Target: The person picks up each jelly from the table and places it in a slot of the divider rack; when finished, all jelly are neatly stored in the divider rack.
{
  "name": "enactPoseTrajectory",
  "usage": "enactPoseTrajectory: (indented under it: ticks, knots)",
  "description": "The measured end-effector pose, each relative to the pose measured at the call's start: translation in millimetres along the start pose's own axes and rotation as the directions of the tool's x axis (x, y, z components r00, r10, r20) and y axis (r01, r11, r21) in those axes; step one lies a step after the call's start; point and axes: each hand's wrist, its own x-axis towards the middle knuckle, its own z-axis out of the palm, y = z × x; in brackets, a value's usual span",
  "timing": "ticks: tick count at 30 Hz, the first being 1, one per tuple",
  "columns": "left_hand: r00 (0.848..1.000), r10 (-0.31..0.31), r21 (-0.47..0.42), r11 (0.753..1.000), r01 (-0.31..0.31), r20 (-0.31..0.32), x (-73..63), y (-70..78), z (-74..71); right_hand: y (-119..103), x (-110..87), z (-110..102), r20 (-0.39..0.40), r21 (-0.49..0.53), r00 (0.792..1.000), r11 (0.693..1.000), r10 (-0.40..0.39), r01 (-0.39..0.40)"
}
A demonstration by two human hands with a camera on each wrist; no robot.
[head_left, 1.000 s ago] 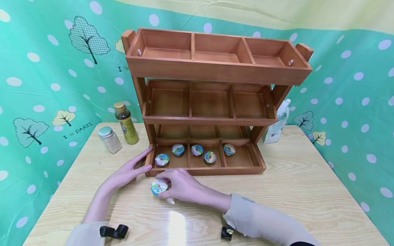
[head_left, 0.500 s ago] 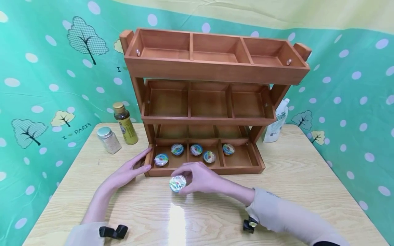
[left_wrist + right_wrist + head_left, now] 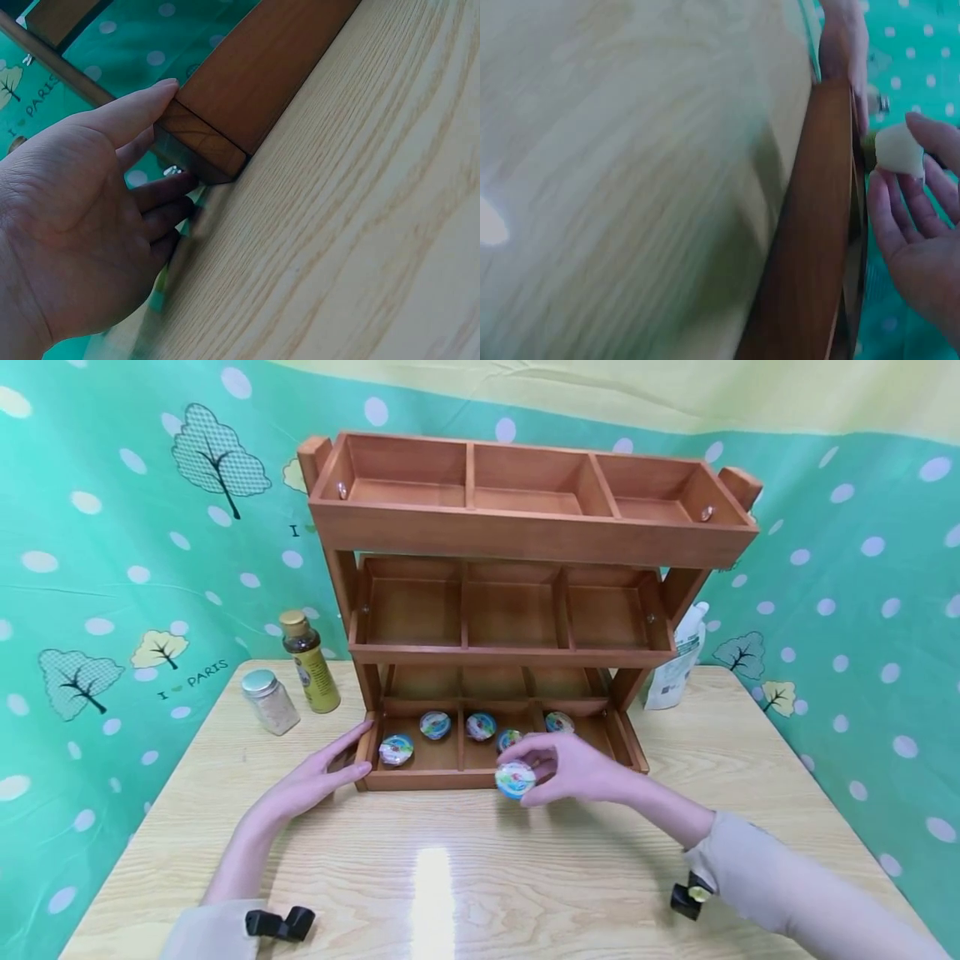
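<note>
My right hand (image 3: 573, 768) pinches a small foil-lidded jelly cup (image 3: 514, 780) between thumb and fingers, in front of the middle compartment of the rack's bottom tier. In the right wrist view the cup's pale body (image 3: 898, 150) shows above the tier's front board (image 3: 802, 225). My left hand (image 3: 303, 785) rests against the left end of the brown wooden rack (image 3: 480, 531); the left wrist view shows its thumb at the corner and its fingers along the side. Similar cups sit in the bottom tier: two at left (image 3: 396, 749), two in the middle (image 3: 480, 726), one at right (image 3: 559, 722).
Left of the rack stand a jar with a teal lid (image 3: 270, 702) and a brown and yellow bottle (image 3: 311, 664). A white pouch (image 3: 675, 664) is behind its right side. The two upper tiers have three compartments each. A patterned green cloth (image 3: 135, 568) hangs behind the wooden table (image 3: 337, 877).
My right hand has carried the jelly cup rightward and slightly up, from before the left compartment to before the middle one. My left hand stays at the rack's end.
</note>
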Motion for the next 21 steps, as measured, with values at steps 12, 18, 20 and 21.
enactPoseTrajectory:
  ticks: [12, 18, 20, 21]
  knots:
    - [1.0, 0.003, 0.0, 1.0, -0.003, 0.001, 1.2, -0.2, 1.0, 24.5, -31.4, -64.0, -0.216, -0.142, 0.973, 0.983, 0.08, -0.113]
    - [1.0, 0.001, -0.004, 1.0, -0.001, -0.003, 0.0, 1.0, 1.0, 35.6, -39.3, -85.2, -0.265, -0.149, 0.958, 0.977, 0.11, -0.154]
    - [1.0, -0.002, -0.005, 1.0, 0.002, -0.004, -0.3, 1.5, 1.1, 39.5, -41.1, -90.3, -0.268, -0.155, 0.957, 0.976, 0.108, -0.154]
    - [1.0, -0.006, -0.005, 1.0, 0.006, -0.005, -0.5, 1.8, 1.1, 41.1, -41.7, -92.5, -0.267, -0.159, 0.958, 0.976, 0.105, -0.151]
